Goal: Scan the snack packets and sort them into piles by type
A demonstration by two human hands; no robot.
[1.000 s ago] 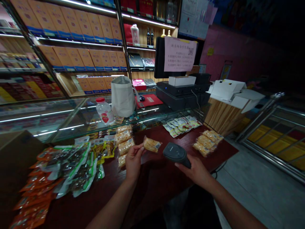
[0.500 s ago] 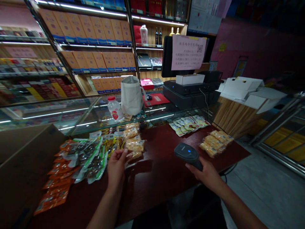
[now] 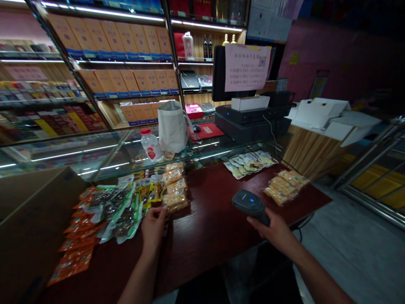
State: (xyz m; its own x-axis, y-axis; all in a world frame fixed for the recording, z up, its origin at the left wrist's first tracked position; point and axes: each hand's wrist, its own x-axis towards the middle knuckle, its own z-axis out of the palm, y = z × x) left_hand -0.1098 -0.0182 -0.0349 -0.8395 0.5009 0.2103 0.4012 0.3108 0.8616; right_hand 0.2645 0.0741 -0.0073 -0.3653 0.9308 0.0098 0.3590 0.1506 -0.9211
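Note:
My right hand (image 3: 274, 230) is closed around the handle of a dark barcode scanner (image 3: 248, 202), which shows a blue light on top. Thumb and forefinger of my left hand (image 3: 155, 223) are pinched at the near left corner of a clear-wrapped packet of pale yellow snacks (image 3: 175, 202). That packet is nearest to me in an overlapping row of like packets (image 3: 175, 174). Just left of the row are yellow-edged packets (image 3: 150, 191), green-and-clear packets of dark food (image 3: 123, 211) and orange packets (image 3: 76, 249).
More snack packets (image 3: 286, 185) lie at the right of the dark red table (image 3: 209, 228), with green-and-white sachets (image 3: 249, 164) behind. A cardboard box (image 3: 34, 211) stands left. Beyond are a red-capped bottle (image 3: 151, 145), a white bag (image 3: 173, 128) and a monitor (image 3: 220, 76).
The nearest snack packet has come to lie flatter and a little farther back in its row. My left hand has shifted slightly down and left. The scanner stays almost in place.

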